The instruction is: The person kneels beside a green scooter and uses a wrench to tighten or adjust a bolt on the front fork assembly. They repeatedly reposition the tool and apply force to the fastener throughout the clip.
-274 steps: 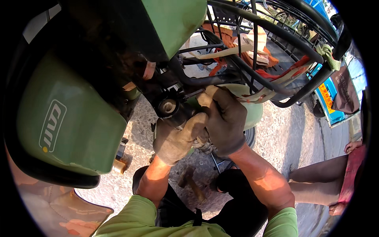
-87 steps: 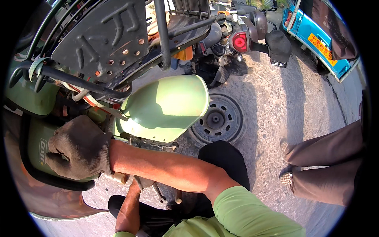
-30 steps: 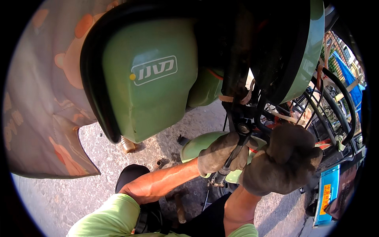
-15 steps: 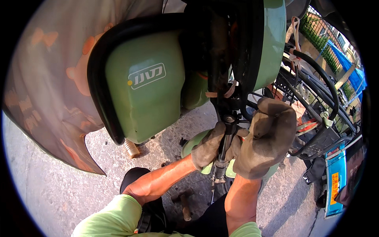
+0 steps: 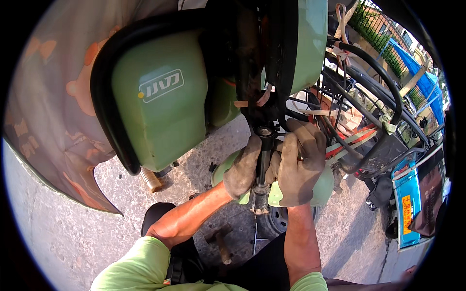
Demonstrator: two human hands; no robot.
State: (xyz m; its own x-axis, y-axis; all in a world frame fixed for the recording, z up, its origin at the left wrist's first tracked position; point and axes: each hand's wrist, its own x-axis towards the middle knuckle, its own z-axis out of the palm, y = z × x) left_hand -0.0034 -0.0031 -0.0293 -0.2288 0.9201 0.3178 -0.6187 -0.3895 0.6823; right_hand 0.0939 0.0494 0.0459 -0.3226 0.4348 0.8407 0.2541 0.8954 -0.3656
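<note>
My left hand [image 5: 242, 169], in a worn brown glove, is closed around the black fork tube [image 5: 263, 162], below its round bolted top [image 5: 264, 132]. My right hand [image 5: 298, 165], also gloved, rests just right of that tube, fingers curled up toward the black bracket above it; what they hold is hidden. A pale green mudguard [image 5: 321, 189] lies behind both hands. Above and left is a green body panel [image 5: 165, 126] with a black bar [image 5: 116, 131] around it. A hammer [image 5: 223, 247] lies on the concrete between my legs.
A printed grey cover [image 5: 58, 121] fills the left. A black metal basket frame [image 5: 369, 140] with straps stands at right, beside a blue vehicle [image 5: 407, 233]. A dark wheel [image 5: 272, 220] lies below the mudguard. A brass-coloured cylinder [image 5: 150, 179] sits under the panel. Someone's lower body shows at bottom right.
Since half a second ago my right hand's fingers have shifted toward the tube's top, its glove turning. About three seconds ago that hand reached far left; now both hands are at the tube.
</note>
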